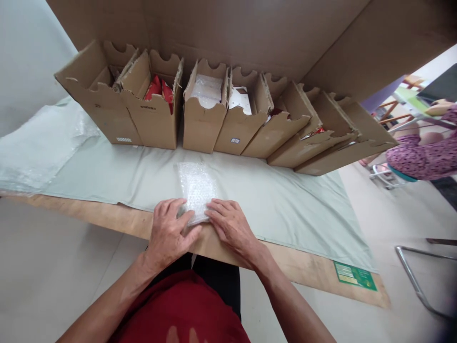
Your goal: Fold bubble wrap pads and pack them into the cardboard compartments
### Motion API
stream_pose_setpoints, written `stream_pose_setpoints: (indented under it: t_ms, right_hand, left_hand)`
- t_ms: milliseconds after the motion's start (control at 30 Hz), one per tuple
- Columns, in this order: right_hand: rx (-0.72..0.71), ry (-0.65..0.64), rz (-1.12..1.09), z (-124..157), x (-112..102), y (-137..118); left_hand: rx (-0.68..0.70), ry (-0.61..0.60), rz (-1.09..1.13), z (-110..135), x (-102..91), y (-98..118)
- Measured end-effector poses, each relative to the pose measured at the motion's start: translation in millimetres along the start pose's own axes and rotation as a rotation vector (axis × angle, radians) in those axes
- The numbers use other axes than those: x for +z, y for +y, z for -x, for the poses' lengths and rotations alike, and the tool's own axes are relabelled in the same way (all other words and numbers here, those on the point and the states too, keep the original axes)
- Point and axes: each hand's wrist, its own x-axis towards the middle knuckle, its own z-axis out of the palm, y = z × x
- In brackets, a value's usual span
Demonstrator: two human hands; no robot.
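A small piece of bubble wrap (197, 185) lies on the pale green cloth (278, 205) near the table's front edge. My left hand (171, 227) grips its near left edge, with the fingers bent and the thumb at the near end. From the other side, my right hand (231, 225) has its fingertips closed on the near right edge. Whether anything is inside the wrap, I cannot tell.
Behind the wrap stands a row of open cardboard boxes (202, 126). Red packets (159, 90) show in one, white bubble-wrapped items (207, 89) in another. More bubble wrap (39, 143) lies at the left. A seated person (424, 152) and a metal frame (414, 276) are at right.
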Motion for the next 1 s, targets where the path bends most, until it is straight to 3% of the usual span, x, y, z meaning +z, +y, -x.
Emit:
stream_pose_setpoints:
  t_ms: [100, 167, 367, 500, 600, 700, 867, 1000]
  right_hand:
    - [0.016, -0.009, -0.142, -1, -9, -5]
    - [0.075, -0.025, -0.256, 1, -14, -6]
    - [0.385, 0.031, -0.599, -7, 2, 5]
    - [0.456, 0.141, -0.591, -23, 22, 9]
    - [0.423, 0.243, -0.424, -23, 25, 4]
    - [0.291, 0.315, -0.153, -12, 20, -3]
    - [0.031, 0.084, 0.019, -5, 17, -2]
    - [0.083, 0.049, -0.119, -17, 12, 3]
  left_hand:
    - [0.1, -0.06, 0.119, 6, -9.5, -2]
    - [0.087, -0.068, 0.232, 9, -11.0, -5]
    - [-0.231, -0.065, 0.418, 7, -5.2, -10]
    - [-0.339, 0.018, 0.342, 6, 2.7, -10]
    - [-0.351, 0.082, 0.228, 6, 10.1, -12]
    - [-0.377, 0.038, 0.139, 3, 14.7, -15]
    - [-0.385, -0.036, 0.08, -5, 12.6, -18]
    - [-0.286, 0.023, 0.192, -6, 0.4, -20]
